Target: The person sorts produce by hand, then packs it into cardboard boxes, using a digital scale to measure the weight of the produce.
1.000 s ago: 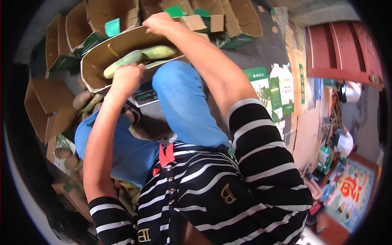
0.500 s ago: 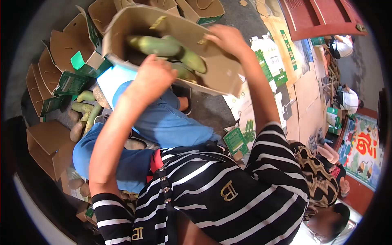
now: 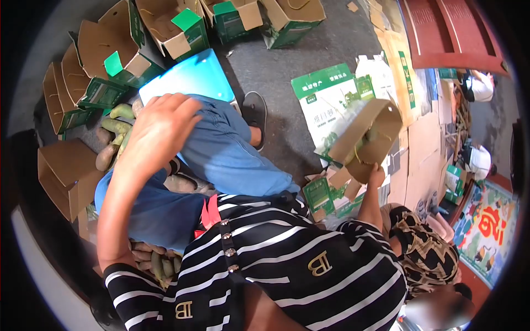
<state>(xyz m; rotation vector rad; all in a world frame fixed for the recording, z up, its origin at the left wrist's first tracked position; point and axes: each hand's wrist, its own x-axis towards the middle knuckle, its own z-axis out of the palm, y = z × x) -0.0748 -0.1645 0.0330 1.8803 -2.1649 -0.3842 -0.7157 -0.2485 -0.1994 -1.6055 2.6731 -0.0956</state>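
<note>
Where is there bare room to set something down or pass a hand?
Bare grey floor lies between the shoe, the open cartons and the flattened white-and-green carton, narrowing beside the blue trousers. It is crowded at picture left, where vegetables lie beside open cartons, and at picture right, around the right hand and its held carton.

Brown carton [image 3: 353, 132], black shirt [image 3: 292, 248] with white stripes, blue trousers [image 3: 226, 160], green-and-brown boxes [image 3: 106, 47], dark grey floor [image 3: 254, 66]
</note>
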